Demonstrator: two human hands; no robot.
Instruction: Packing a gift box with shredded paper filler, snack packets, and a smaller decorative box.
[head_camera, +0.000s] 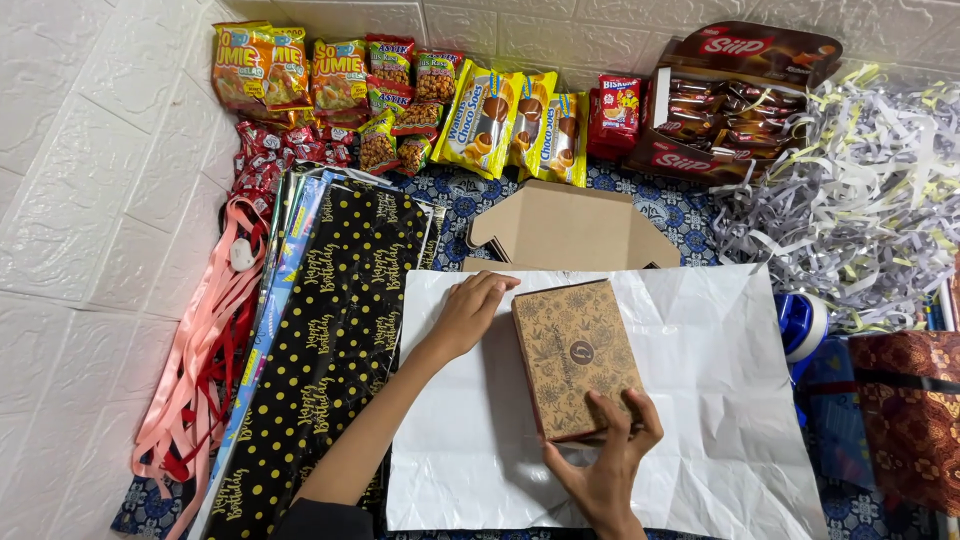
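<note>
Gripping the patterned brown box (578, 358) at its near edge, right hand (607, 466) has fingers curled over it. Left hand (466, 315) lies flat, unclenched, touching the box's far-left edge. White paper sheet (700, 400) under both.

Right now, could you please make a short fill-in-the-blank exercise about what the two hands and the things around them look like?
1. Both hands touch a small brown ____ with a leaf pattern.
2. The box lies on a creased sheet of ____ paper.
3. The left hand rests at the box's upper left corner, and the right hand grips its ____ edge.
4. Shredded paper is piled at the far ____ of the scene.

Missing words: box; white; near; right
</note>
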